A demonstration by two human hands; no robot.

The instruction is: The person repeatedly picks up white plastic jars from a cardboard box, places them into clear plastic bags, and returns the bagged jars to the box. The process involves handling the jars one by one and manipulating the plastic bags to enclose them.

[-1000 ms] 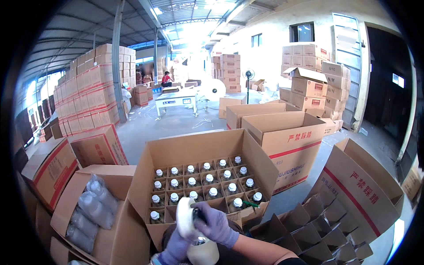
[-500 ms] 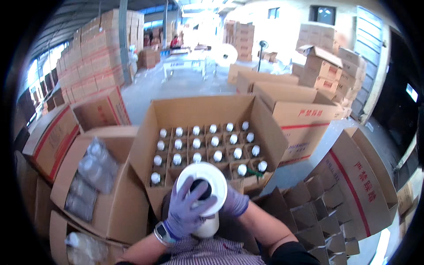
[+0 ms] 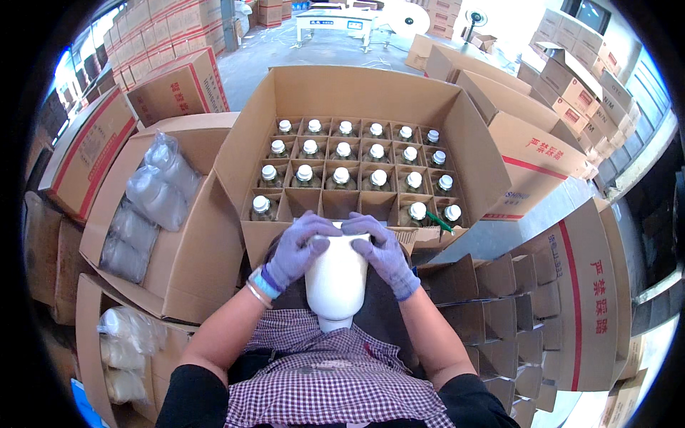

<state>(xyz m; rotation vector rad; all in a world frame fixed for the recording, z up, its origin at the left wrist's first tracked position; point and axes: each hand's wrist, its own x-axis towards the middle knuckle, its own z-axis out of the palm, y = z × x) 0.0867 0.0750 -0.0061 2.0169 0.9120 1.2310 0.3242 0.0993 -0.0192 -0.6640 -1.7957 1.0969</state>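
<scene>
Both my hands wear purple gloves and grip a white rounded container [image 3: 335,282] in front of my lap. Its narrower neck points down toward my checked apron. My left hand [image 3: 298,247] is closed round its upper left side and my right hand [image 3: 382,253] round its upper right. The fingertips nearly meet at the far end, which they partly hide. Just beyond stands an open carton [image 3: 364,89] with cardboard dividers. It holds rows of clear bottles [image 3: 341,178] with white caps; in the nearest row, bottles stand only toward the left and right ends.
A green thing [image 3: 439,221] lies at the carton's near right corner. To the left, an open box [image 3: 193,274] holds bagged clear containers [image 3: 160,196]. On the right, cardboard dividers [image 3: 499,314] sit beside a tilted carton [image 3: 581,299]. Stacked cartons and a white table [image 3: 334,25] are farther back.
The white container has tipped, so its wide ring and dark hole no longer face up. My left hand has shifted off the ring onto the side. The view has tilted downward.
</scene>
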